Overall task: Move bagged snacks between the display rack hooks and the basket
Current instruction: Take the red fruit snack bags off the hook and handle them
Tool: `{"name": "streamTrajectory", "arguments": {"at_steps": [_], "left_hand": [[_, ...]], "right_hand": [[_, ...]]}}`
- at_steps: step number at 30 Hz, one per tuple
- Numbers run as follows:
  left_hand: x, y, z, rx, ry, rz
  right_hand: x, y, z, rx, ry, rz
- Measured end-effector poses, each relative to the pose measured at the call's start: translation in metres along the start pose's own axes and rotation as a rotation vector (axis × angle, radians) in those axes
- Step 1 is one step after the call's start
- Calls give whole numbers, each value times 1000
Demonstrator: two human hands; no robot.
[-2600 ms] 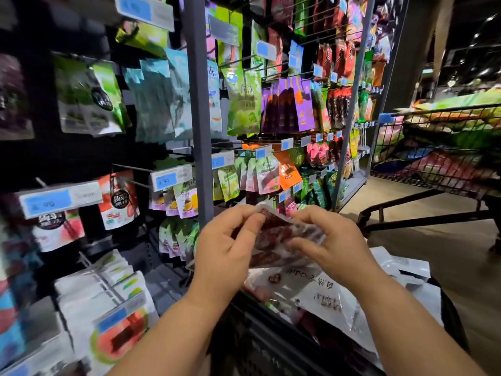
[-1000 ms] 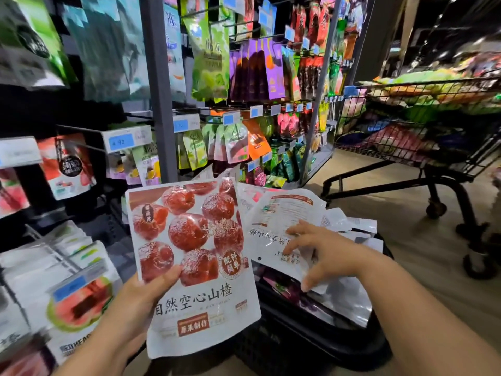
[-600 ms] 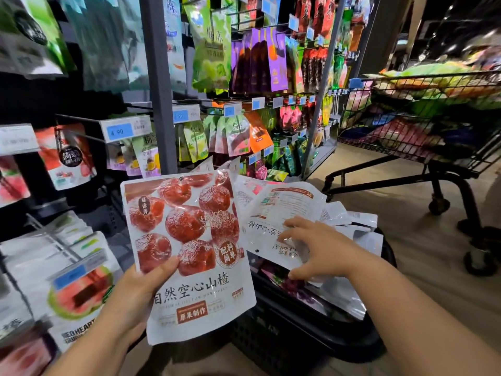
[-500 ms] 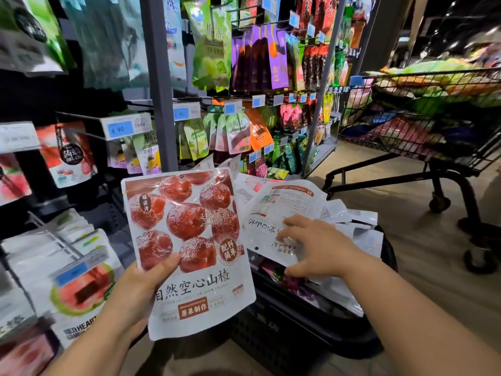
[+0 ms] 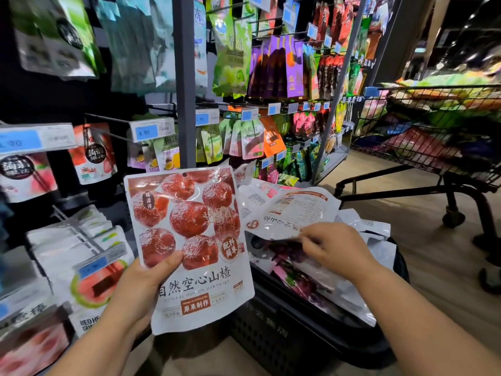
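Left hand clasps a hawthorn bag beside the basket. Right hand pinches a white bag by its edge above it; that thin hold may slip.

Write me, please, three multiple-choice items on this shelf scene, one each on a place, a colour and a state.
1. Where does the white bag touched by the right hand lie?
A. on a rack hook
B. atop the pile in the black basket
C. in the wire cart

2. What colour is the fruit printed on the hawthorn bag in the left hand?
A. red
B. green
C. purple

3. What is the right hand doing?
A. hanging empty
B. pressing flat on the floor
C. pinching the white bag's edge

Key:
1 B, it rests on other bags above the basket's rim.
2 A, round red fruits fill its front.
3 C, thumb and fingers close on the bag's near edge.
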State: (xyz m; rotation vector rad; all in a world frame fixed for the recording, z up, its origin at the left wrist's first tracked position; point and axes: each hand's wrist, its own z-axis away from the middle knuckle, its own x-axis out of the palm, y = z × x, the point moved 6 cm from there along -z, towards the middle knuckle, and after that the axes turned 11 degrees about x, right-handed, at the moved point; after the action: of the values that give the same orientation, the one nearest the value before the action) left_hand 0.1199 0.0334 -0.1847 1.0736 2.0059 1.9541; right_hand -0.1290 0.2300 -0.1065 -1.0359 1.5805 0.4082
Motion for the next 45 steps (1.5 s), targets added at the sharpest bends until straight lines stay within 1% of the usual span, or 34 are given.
{"name": "streamTrajectory", "arguments": {"at_steps": [2,5,7,9,11,16,20,23,27,30,33,35,38,42,45], "left_hand": [[-4,2,-1,9,24,5],[-8,7,-3,22,67,10],[-8,7,-4,29,76,3],[-6,5,-6,27,84,9],[-2,2,-9,16,74,0],[18,-2,-22,2,52,-9],[33,-2,-36,43,29,-51],[36,-1,-45,60,39,-63],[37,2,-53,67,49,-68],[36,6,-56,65,58,-82],[35,8,-58,69,63,-95],[34,11,-57,76,74,-96],[33,20,-53,99,84,-91],[20,40,-50,165,128,-120],[6,59,-46,216,134,-220]], "right_hand": [[-13,3,0,17,143,-188],[-41,-4,3,-17,365,-490],[-63,-14,5,-41,472,-619],[-83,-19,2,-32,565,-698],[-94,-16,-5,24,629,-765],[-112,-22,-22,73,685,-839],[-105,-16,-37,160,674,-889],[-93,-14,-44,210,616,-956],[-62,-8,-51,263,434,-1098],[-32,6,-59,360,283,-1095],[-8,14,-65,412,144,-1056],[0,18,-66,449,132,-1038],[-3,17,-66,447,183,-1051],[-19,9,-63,374,248,-1196],[-31,-11,-63,316,246,-1309]]}}
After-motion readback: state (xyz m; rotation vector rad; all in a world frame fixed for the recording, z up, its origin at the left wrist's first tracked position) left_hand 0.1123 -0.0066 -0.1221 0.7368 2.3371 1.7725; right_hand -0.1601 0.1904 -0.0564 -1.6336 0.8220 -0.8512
